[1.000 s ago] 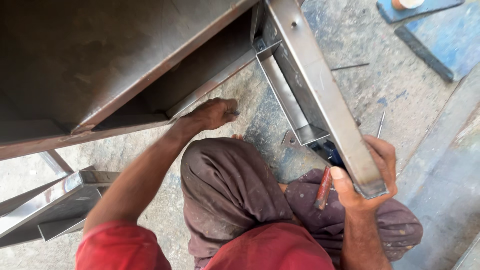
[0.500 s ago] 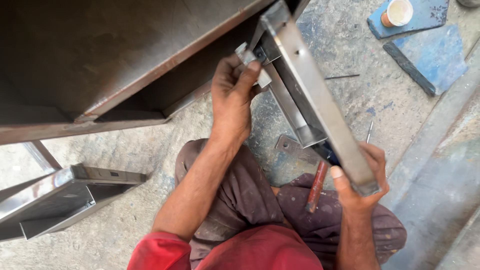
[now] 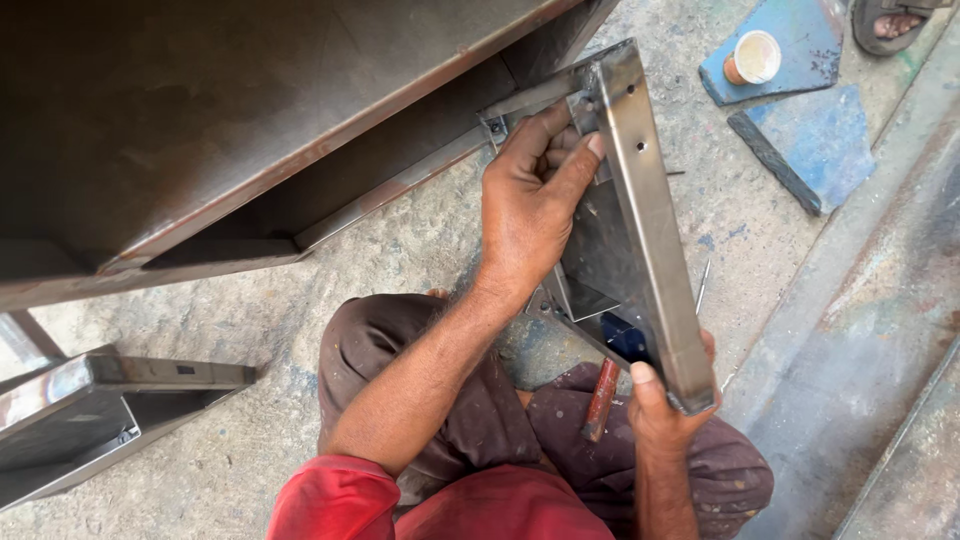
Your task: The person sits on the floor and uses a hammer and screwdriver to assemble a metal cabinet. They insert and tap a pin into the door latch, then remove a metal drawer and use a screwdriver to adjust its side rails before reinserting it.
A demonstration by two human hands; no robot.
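A large sheet-steel cabinet body [image 3: 250,120] fills the upper left, lying on the rough concrete floor [image 3: 380,270]. Against its right end leans a folded steel door panel [image 3: 650,230], tilted, its drilled flange running from the cabinet corner down towards the person's lap. The left hand [image 3: 530,210] is closed around the panel's upper end, fingers wrapped over the inner edge, thumb pressed on the flange. The right hand [image 3: 665,400] clasps the lower corner, thumb on top. A second folded panel [image 3: 110,410] lies well apart at lower left. Two blue metal offcuts [image 3: 810,140] lie at upper right, a paper cup [image 3: 753,57] standing on one. A red-handled tool [image 3: 600,400] rests across the lap.
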